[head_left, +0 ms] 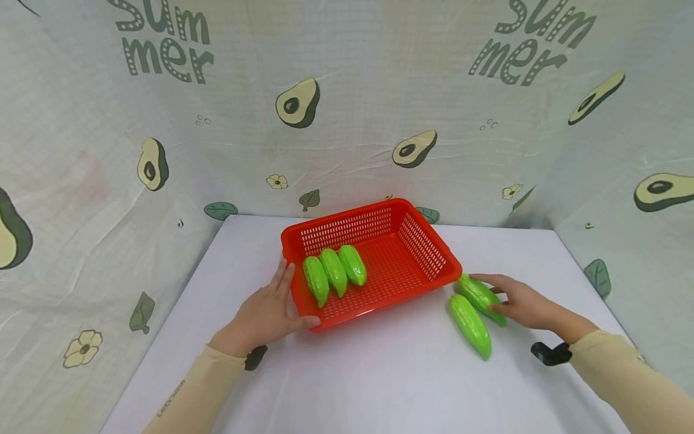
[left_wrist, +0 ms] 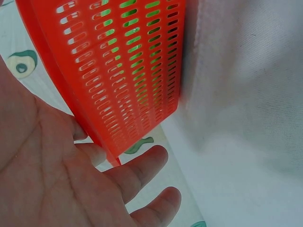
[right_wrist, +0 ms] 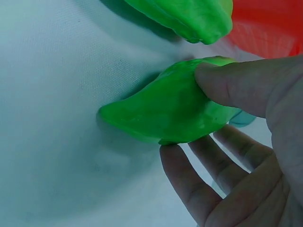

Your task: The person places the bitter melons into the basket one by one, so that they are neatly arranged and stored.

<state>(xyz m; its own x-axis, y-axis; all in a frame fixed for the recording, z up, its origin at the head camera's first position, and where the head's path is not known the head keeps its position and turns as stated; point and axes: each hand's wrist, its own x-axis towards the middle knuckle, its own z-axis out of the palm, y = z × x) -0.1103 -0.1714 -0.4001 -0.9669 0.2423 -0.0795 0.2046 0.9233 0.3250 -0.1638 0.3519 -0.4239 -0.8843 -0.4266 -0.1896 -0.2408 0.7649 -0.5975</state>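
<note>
A red plastic basket [head_left: 374,307] with slotted walls sits at the middle of the table, turned at an angle. Inside, at its left end, lie 3 green bitter melons [head_left: 334,272] side by side. My left hand [head_left: 265,316] is spread at the basket's near left corner, its fingers and thumb resting on the rim. To the right of the basket, my right hand [head_left: 520,301] pinches a bitter melon [right_wrist: 165,106] between thumb and fingers; it is still at table level. Another bitter melon [head_left: 469,327] lies close beside it on the cloth.
A pale cloth covers the table [head_left: 379,380]. Behind and at both sides hangs a fabric screen [head_left: 352,90] printed with avocados and lettering; the basket's back stands close to it. Dark straps [head_left: 551,354] show at the wrists.
</note>
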